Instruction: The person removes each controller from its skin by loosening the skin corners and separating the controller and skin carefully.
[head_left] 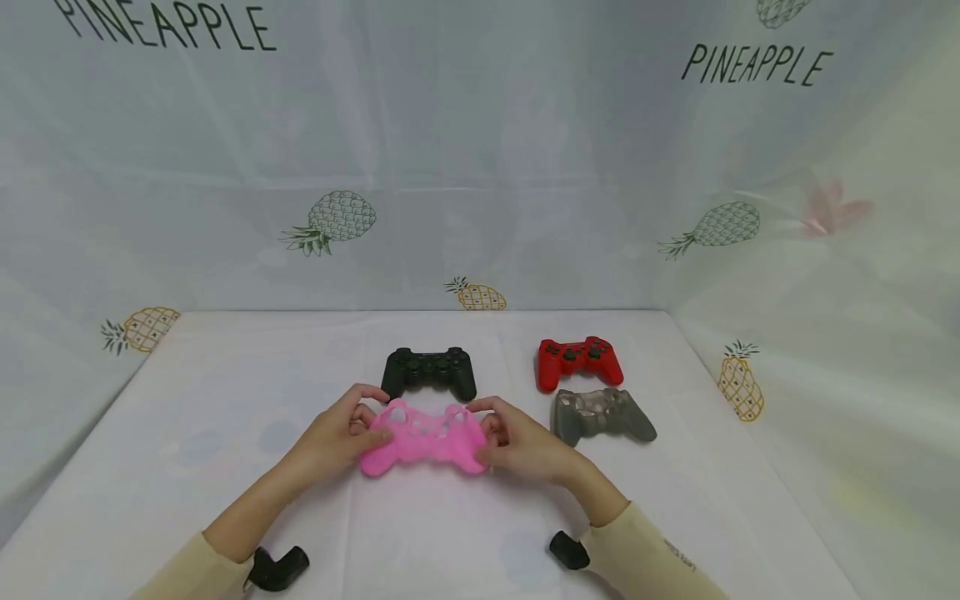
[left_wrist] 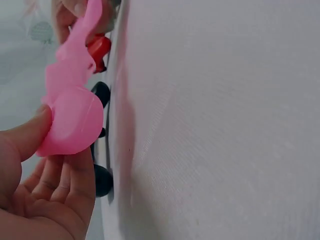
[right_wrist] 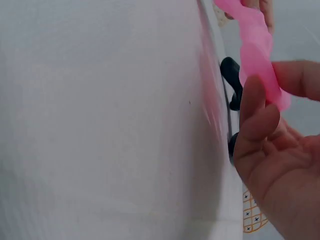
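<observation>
Both hands hold a pink, soft-looking game controller cover (head_left: 426, 435) above the white table, its openings showing in the head view. At its left end, the left hand (head_left: 330, 442) pinches one grip between thumb and fingers. The right hand (head_left: 528, 443) pinches the other grip. Seen from the left wrist, the cover (left_wrist: 75, 120) is off the cloth, thumb on one side and fingers beneath. From the right wrist, the right hand (right_wrist: 285, 160) has its thumb against the cover (right_wrist: 257, 55). Just behind the cover lies a black game controller (head_left: 429, 372).
To the right, a red game controller (head_left: 579, 360) lies behind a grey, hollow-looking controller cover (head_left: 602, 415). White cloth with pineapple prints covers the table (head_left: 225, 417) and hangs behind it. Dark pieces (head_left: 279, 568) sit at the wrists.
</observation>
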